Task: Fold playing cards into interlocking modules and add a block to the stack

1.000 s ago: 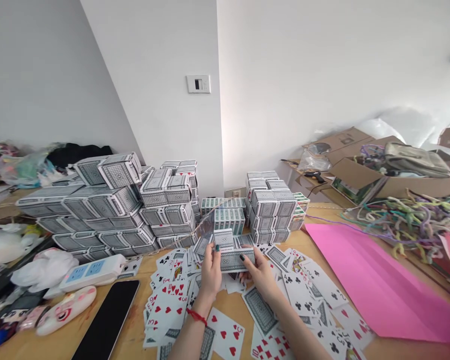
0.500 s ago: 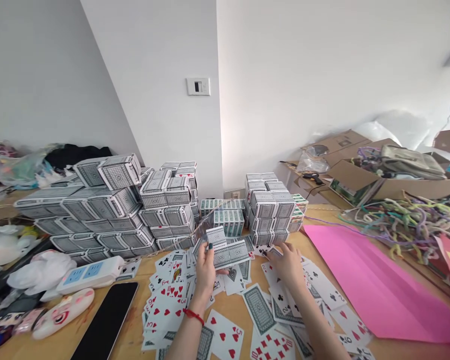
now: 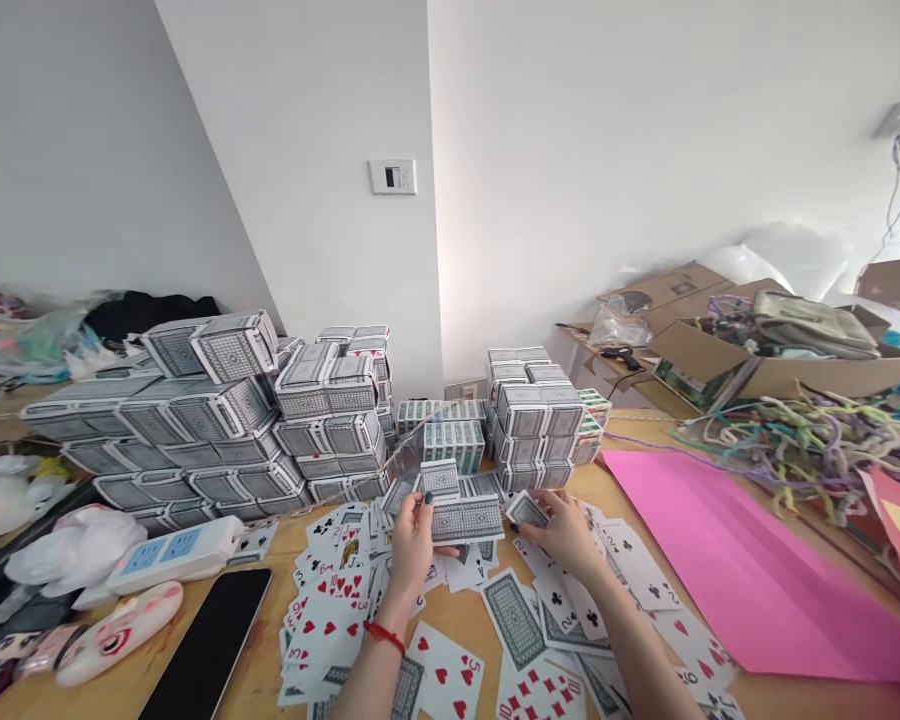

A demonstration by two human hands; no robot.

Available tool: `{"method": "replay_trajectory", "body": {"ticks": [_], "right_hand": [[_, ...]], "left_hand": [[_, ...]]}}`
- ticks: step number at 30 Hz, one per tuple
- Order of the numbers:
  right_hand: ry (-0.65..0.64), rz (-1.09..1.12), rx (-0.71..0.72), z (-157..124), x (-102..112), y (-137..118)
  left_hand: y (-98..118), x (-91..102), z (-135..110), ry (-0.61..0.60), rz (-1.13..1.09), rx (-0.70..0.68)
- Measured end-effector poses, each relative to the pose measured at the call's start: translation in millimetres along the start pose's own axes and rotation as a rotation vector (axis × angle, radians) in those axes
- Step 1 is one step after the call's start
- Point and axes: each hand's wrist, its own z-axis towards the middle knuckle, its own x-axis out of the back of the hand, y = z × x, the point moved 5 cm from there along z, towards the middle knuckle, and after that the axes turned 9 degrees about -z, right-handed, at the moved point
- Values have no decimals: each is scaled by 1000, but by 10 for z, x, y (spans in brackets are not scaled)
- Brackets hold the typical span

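My left hand (image 3: 414,535), a red cord at its wrist, grips a structure of folded playing cards (image 3: 466,519) with grey patterned backs; one folded part stands up at its left end. Between the thumb and fingers of my right hand (image 3: 559,530) is a playing card (image 3: 526,510), its patterned back showing. Loose playing cards (image 3: 330,630) lie under and around both hands, some face up, some face down. Among them are a five of hearts (image 3: 444,670) and a ten of diamonds (image 3: 544,692).
Stacked blocks of folded cards (image 3: 195,420) rise at the back left, with another stack (image 3: 538,420) behind my right hand. A black phone (image 3: 208,640) and a white power strip (image 3: 176,555) are on the left. Pink paper (image 3: 720,570) and tangled fuzzy stems (image 3: 802,450) are on the right.
My right hand has lifted a card from the pile, and its back now faces me. My left hand still holds the folded-card structure, turned slightly.
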Motion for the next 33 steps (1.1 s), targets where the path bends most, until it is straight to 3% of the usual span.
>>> {"method": "replay_trajectory", "body": {"ticks": [4,9,14,21,33], "right_hand": [[37,280,-24,4,41,-32],[-165,914,-198,-18,-87,20],[-198,1292,-192,-52,-3,-109],[-223,1336,-133,-55,162,-326],[-235,1229,-88,-73,175,-362]], "left_hand": [[30,24,9,23,16,-4],[86,23,4,-16,-44,-6],[129,-28,-10,-85,-114,19],[177,-51,-46,-88,-135,61],[172,-70,-75,-138,-39,52]]}}
